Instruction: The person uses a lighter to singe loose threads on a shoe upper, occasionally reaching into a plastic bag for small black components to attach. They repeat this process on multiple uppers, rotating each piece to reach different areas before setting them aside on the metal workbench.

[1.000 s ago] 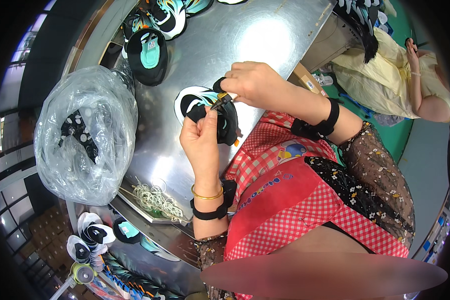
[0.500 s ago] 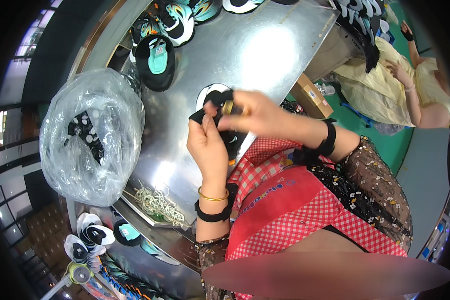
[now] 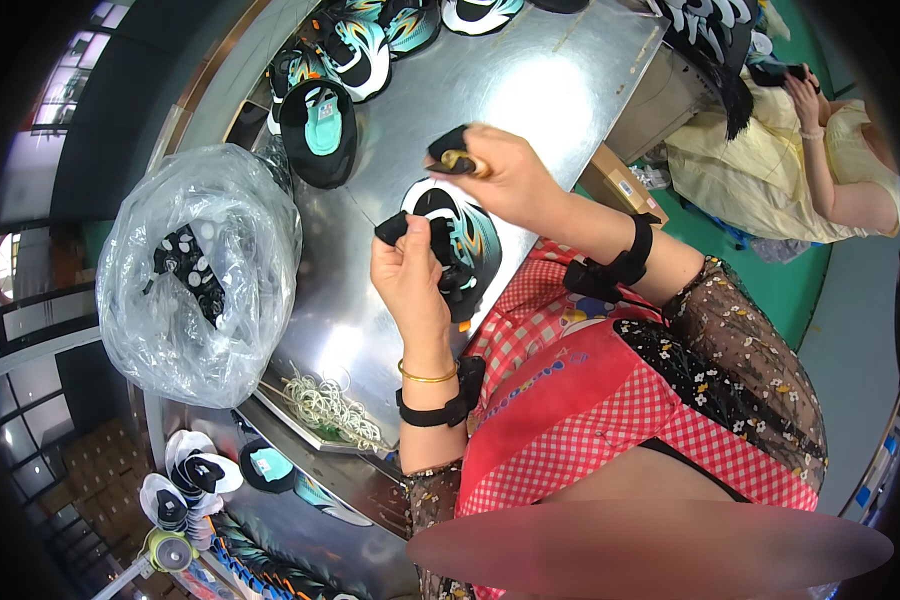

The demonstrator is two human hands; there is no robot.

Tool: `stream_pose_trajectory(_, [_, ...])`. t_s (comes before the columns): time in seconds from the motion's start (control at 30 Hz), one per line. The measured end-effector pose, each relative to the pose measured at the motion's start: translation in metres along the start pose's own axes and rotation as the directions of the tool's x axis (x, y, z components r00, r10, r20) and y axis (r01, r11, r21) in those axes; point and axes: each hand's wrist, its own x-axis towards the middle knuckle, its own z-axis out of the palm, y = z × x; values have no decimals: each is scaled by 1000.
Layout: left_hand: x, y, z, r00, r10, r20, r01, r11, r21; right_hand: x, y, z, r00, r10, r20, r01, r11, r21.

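A sneaker (image 3: 478, 245) in black, white, teal and orange lies on the metal table (image 3: 410, 110), just right of my left hand. My left hand (image 3: 408, 275) is closed in a pinch, with a small black piece at its fingertips. Whether that piece is held or is a cover worn on the finger, I cannot tell. Above the shoe's white end, my right hand (image 3: 510, 175) is closed around a small brass-coloured tool (image 3: 457, 162), which looks like thread snips. Another black piece sits at that hand's fingertips.
A clear plastic bag (image 3: 260, 330) with black patterned material inside stands at the left. Beyond it sit a black shoe with a teal insole (image 3: 322, 125) and several sneakers (image 3: 355, 55). Pale cords (image 3: 330, 410) lie at the near edge. A co-worker in yellow (image 3: 860, 160) is at the right.
My right hand has moved up and away from my left, carrying the brass-coloured tool. The shoe between them shows more fully. The co-worker's hand has come up with a dark thing.
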Motion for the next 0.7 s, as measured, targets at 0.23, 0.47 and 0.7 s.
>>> stream_pose_trajectory(0.23, [-8, 2, 15, 989, 132, -64, -117, 973, 199, -19, -12, 6, 934, -357, 3, 344, 897, -276])
stream_pose_trajectory(0.47, [-10, 0, 14, 994, 65, -83, -61, 996, 58, -21, -26, -3, 912, 259, 319, -392, 780, 487])
stream_pose_trajectory(0.7, [-7, 0, 9, 999, 23, -48, -22, 1000, 10, -23, -19, 3, 876, 309, 372, -477, 677, 561])
